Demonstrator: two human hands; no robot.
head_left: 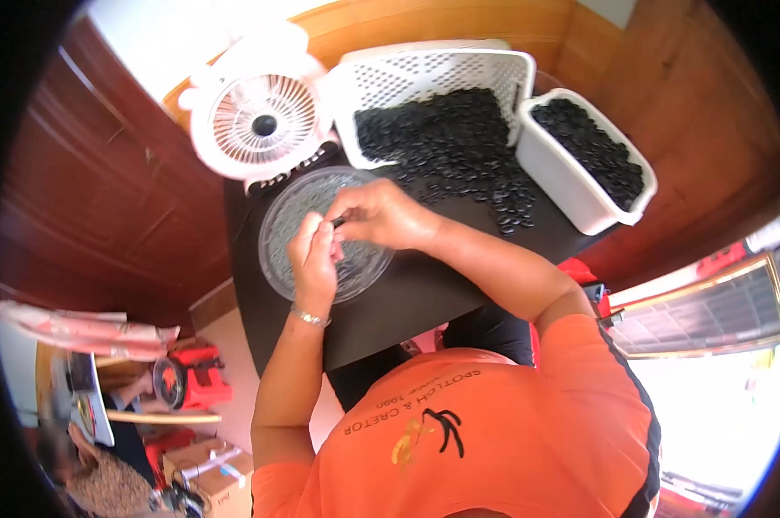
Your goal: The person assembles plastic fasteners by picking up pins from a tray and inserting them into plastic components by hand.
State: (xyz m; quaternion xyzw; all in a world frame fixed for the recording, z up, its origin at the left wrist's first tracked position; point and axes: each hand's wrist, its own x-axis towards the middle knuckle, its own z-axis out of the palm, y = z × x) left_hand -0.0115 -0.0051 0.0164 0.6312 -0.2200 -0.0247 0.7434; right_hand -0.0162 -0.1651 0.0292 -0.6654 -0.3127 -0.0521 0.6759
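Over a round clear tub (278,274), my left hand (314,257) and my right hand (383,214) meet with their fingers pinched together. A small black piece (337,222) shows between the fingertips, held by both hands; its exact kind is too small to make out. Grey-green shavings or thin scraps (297,216) fill the tub under my hands. Beyond my right hand, many flat, round black pieces (442,129) lie heaped inside a white perforated basket (407,67) on its side. Some of them spill out onto the black tabletop (368,332).
A white fan (265,125) stands behind the tub at the left. To the right, a white bin (556,186) holds more black round pieces. Wooden walls close in the far side. At lower left are a cardboard box (209,475), a red machine (204,380) and another person (114,483).
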